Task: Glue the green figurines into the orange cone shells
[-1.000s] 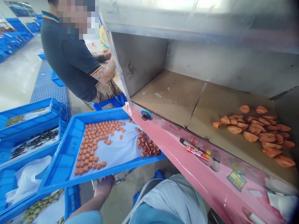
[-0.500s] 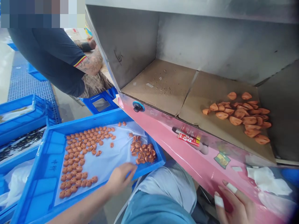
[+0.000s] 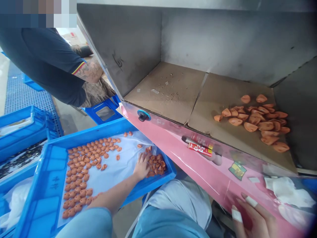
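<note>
My left hand (image 3: 142, 166) reaches into the blue tray (image 3: 81, 137), its fingers stretched out at the left edge of a heap of small orange-brown cupped pieces (image 3: 158, 164). Whether a fingertip pinches one cannot be made out. On the white sheet (image 3: 116, 173) in the same tray, more such pieces (image 3: 79, 172) lie in rows. My right hand (image 3: 255, 218), white tape wrapped on two fingers, is spread with nothing in it over the pink ledge (image 3: 218, 195). Larger orange shell-like pieces (image 3: 256, 119) are piled on cardboard inside the metal booth.
A red and yellow tube (image 3: 200, 148) lies in a holder on the ledge, with crumpled white tissue (image 3: 284, 190) farther right. A dial (image 3: 143, 115) sits on the booth's front edge. Another person (image 3: 52, 66) sits at upper left, near a blue stool (image 3: 102, 110). More blue crates (image 3: 19, 120) stand at left.
My left hand has moved forward from the tray's near edge onto the heap of small pieces. My right hand stays at the ledge. The view has shifted slightly.
</note>
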`<state>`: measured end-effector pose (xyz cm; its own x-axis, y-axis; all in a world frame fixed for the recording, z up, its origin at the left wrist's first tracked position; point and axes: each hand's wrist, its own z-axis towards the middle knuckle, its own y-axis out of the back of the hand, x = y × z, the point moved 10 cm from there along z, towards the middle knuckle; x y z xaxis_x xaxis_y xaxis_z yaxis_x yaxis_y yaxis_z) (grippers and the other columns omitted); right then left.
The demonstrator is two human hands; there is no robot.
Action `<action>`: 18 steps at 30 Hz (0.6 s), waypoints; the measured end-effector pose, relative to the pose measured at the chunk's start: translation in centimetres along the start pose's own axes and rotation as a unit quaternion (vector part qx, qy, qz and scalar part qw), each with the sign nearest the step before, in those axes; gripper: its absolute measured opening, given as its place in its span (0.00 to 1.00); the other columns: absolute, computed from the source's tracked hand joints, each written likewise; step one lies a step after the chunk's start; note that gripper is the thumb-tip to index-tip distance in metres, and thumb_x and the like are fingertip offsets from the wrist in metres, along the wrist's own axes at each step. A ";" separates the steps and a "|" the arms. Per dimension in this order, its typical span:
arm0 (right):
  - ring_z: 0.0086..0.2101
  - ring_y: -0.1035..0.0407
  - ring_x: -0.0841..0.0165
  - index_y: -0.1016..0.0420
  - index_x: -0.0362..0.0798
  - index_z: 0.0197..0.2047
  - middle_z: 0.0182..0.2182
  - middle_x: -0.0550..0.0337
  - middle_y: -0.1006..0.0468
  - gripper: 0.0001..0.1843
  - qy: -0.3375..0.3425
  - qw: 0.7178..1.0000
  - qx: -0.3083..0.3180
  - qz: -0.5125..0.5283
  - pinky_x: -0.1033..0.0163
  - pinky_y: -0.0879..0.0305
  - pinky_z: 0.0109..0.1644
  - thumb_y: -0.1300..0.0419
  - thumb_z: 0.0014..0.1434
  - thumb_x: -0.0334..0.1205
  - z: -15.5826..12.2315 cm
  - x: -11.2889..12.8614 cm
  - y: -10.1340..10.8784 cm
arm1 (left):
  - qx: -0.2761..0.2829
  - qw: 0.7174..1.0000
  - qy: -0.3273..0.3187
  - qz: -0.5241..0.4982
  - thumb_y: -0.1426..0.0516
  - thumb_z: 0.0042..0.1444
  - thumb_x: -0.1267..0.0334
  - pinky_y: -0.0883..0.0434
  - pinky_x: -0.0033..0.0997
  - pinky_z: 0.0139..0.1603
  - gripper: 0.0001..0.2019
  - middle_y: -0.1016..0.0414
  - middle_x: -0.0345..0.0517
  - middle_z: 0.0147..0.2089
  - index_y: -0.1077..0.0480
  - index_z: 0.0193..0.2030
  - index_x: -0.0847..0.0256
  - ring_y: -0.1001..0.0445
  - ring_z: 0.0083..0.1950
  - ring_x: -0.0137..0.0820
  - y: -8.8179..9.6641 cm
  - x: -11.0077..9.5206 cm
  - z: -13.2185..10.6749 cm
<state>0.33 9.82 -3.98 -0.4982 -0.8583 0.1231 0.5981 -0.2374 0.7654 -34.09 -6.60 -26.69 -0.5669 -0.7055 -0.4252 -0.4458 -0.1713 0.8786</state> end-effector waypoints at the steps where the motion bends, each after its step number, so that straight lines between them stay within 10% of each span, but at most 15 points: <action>1: 0.36 0.35 0.59 0.35 0.42 0.40 0.37 0.45 0.31 0.13 0.004 1.000 -0.005 0.005 0.55 0.39 0.37 0.47 0.55 0.42 0.1 0.3 0.1 | 0.008 1.000 -0.014 -0.004 0.46 0.54 0.62 0.42 0.51 0.56 0.20 0.42 0.49 0.59 0.40 0.54 0.59 0.42 0.58 0.41 -0.2 -0.4 -0.5; 5: 0.40 0.36 0.60 0.36 0.46 0.43 0.41 0.49 0.33 0.12 0.027 0.991 0.053 0.121 0.56 0.38 0.41 0.46 0.54 0.37 1.3 3.6 -2.2 | -0.016 1.000 0.011 0.002 0.49 0.56 0.61 0.41 0.51 0.54 0.22 0.47 0.51 0.61 0.45 0.57 0.59 0.43 0.58 0.42 1.3 0.3 0.6; 13: 0.48 0.39 0.65 0.37 0.47 0.49 0.47 0.53 0.32 0.19 0.124 0.884 0.315 0.323 0.57 0.38 0.52 0.51 0.53 0.30 6.1 19.4 -12.1 | 0.017 0.998 0.052 0.013 0.48 0.55 0.59 0.37 0.50 0.50 0.16 0.38 0.50 0.54 0.37 0.49 0.62 0.37 0.52 0.40 0.6 -0.4 4.5; 18: 0.47 0.39 0.62 0.35 0.46 0.47 0.44 0.52 0.30 0.16 0.163 0.882 0.303 0.321 0.53 0.36 0.50 0.51 0.55 0.32 6.6 20.5 -12.4 | 0.061 0.998 -0.006 -0.029 0.49 0.56 0.60 0.32 0.42 0.45 0.13 0.32 0.48 0.49 0.35 0.47 0.61 0.31 0.46 0.33 1.5 0.0 1.6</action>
<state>-21.44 -1.88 -6.80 0.0864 -0.8361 0.5418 0.1970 0.5474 0.8133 -35.85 -5.80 -25.75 -0.5449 -0.6887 -0.4784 -0.5590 -0.1269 0.8194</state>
